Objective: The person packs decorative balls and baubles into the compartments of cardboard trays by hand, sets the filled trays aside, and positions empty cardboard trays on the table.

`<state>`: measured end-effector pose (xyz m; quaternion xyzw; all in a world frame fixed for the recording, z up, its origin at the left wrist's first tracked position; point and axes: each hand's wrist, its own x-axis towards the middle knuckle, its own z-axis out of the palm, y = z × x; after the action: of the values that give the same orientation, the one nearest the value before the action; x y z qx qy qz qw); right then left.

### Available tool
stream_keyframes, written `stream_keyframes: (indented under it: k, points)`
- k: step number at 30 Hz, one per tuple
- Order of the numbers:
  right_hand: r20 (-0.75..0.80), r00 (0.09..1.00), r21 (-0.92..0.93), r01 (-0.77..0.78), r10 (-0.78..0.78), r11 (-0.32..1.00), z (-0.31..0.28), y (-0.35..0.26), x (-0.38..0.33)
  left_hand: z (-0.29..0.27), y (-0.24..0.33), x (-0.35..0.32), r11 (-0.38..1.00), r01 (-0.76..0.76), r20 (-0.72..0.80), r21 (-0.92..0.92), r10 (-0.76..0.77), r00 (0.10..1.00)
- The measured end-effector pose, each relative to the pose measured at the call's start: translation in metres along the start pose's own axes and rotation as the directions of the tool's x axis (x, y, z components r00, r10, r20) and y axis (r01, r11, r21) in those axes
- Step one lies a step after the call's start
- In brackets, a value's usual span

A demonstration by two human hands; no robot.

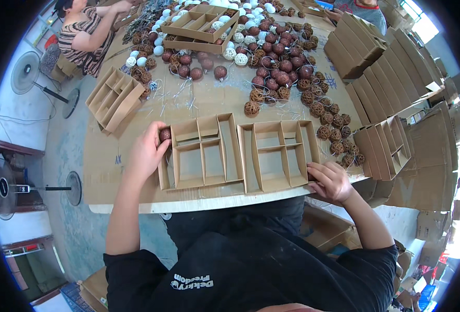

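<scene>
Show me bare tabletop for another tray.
Widest: tabletop left of the left hand, nearer than the angled tray stack. Smaller, strewn with thin strands: between the front left tray and dark red balls. Crowded: the heaped far middle; the right, with wicker balls.

We log 2 divided trays [204, 140] as plain brown cardboard, matt and smooth-faced. We read the bench [110, 177] top as dull cardboard sheeting. Small dark red ball [165, 134]: grainy, with a glitter-like coating; we see the same finish on the loose red balls [283, 78]. Brown openwork balls [251, 108]: wicker-like strands, matt, coarse. Shirt [271, 265]: soft black cloth, matt.
</scene>
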<state>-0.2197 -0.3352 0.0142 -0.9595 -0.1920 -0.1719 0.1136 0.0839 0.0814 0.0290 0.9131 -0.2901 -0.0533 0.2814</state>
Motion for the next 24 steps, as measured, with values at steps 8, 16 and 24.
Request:
stream_keyframes:
  k: [8, 16, 24]
  points:
    - [-0.055, 0.997, 0.098, 0.061, -0.056, 0.993, -0.016, 0.036, 0.04, -0.019, -0.003, 0.005, 0.998, 0.006, 0.07, -0.066, -0.001, 0.998]
    - [-0.137, 0.952, -0.116, -0.289, 0.273, 0.95, 0.037, 0.089, 0.264, -0.002, 0.07, 0.137, 0.844, -0.509, -0.14, 0.172, 0.532, 0.835]
    - [-0.032, 0.836, -0.317, -0.528, 0.548, 0.788, 0.104, 0.114, 0.316, 0.081, 0.115, 0.294, 0.514, -0.478, 0.151, 0.712, 0.552, 0.82]
